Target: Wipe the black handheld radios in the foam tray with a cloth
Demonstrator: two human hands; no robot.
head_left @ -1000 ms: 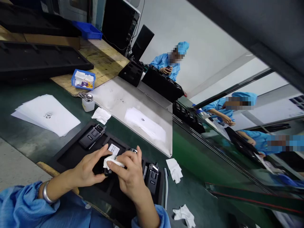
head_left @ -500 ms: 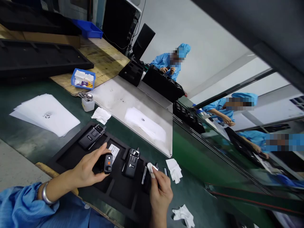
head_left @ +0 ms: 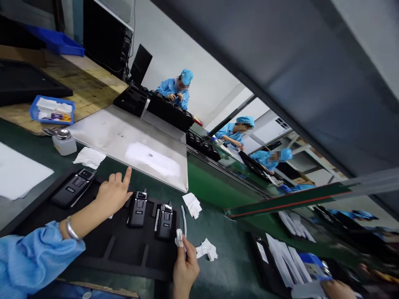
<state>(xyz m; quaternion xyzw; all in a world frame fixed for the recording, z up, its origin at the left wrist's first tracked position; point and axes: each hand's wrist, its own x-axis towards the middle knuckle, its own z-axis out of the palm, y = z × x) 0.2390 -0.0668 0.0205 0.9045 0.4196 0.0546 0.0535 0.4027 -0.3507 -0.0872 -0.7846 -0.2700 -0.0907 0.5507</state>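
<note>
My left hand [head_left: 114, 192] is over the black foam tray [head_left: 124, 255], back of the hand up, index finger stretched out and other fingers curled. Beneath it the handheld radio is mostly hidden; only a dark part shows by the thumb. My right hand [head_left: 186, 265] pinches a small wad of white cloth [head_left: 178, 237] at the tray's right edge. Three more black handheld radios lie in the tray: a left radio [head_left: 69, 191], a middle radio [head_left: 137, 211] and a right radio [head_left: 164, 223] nearest my right hand.
White cloths [head_left: 89, 158] [head_left: 192, 205] [head_left: 207, 249] lie around the tray. A small pump bottle [head_left: 64, 142] stands behind it, near a blue box [head_left: 52, 110]. White paper sheets [head_left: 21, 170] are at left. A co-worker's hand [head_left: 338, 289] reaches in at lower right; other people sit beyond.
My view has swung right. My left hand has turned over and lowered the radio into the tray, hiding it. My right hand has moved off the right radio, still pinching the cloth.
</note>
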